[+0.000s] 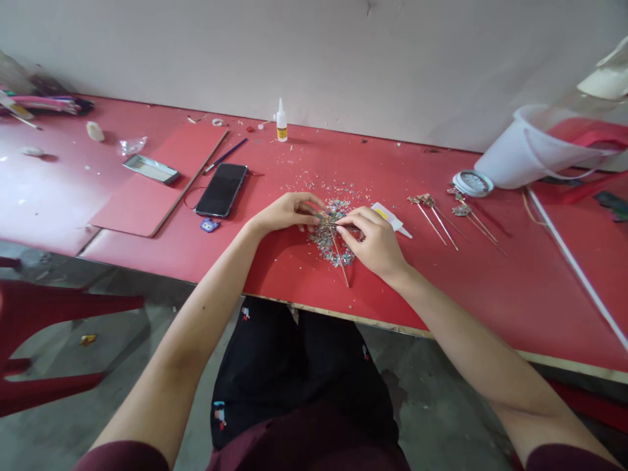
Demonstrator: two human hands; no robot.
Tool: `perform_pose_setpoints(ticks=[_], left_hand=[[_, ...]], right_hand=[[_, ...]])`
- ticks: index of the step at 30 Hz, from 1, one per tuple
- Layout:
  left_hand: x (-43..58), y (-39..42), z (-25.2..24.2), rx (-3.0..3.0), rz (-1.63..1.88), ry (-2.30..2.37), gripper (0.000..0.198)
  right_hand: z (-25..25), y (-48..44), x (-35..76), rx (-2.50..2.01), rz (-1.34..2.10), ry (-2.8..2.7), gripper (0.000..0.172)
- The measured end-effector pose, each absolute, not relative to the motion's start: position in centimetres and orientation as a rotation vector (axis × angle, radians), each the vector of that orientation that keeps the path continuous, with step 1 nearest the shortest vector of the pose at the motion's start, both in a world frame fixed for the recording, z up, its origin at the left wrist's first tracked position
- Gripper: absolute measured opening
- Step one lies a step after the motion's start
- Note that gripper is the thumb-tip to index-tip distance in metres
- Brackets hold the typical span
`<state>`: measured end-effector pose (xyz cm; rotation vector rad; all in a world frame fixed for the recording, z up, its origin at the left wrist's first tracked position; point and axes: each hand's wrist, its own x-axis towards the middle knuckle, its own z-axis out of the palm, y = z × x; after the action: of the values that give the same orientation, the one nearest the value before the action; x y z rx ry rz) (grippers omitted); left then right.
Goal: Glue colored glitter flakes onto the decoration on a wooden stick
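Observation:
Over a heap of small shiny shell-like flakes on the red table, my hands meet. My left hand is closed, its fingertips pinching the decorated head of a thin hair stick, whose shaft slants down toward the table's front edge. My right hand pinches a slim dark tool that looks like tweezers, with its tip at the stick's head. Fingers partly hide that head. Beside my right hand lies a white glue bottle with a yellow label.
Several hair sticks with decorated heads lie to the right, near a small round jar and a white bucket. An upright glue bottle stands by the wall. Leftward are a phone, a brush, a board and a shallow box.

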<state>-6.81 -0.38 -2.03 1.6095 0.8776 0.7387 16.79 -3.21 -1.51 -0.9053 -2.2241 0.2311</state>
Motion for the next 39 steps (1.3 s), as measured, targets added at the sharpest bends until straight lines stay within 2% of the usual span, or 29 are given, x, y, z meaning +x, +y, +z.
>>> perform_pose_setpoints(ticks=[39], left_hand=[[-6.77,-0.47,-1.87,1.632,0.727,0.890,0.038]], right_hand=[[-1.60,-3.12,16.88,-0.878,0.216,-2.211,0.011]])
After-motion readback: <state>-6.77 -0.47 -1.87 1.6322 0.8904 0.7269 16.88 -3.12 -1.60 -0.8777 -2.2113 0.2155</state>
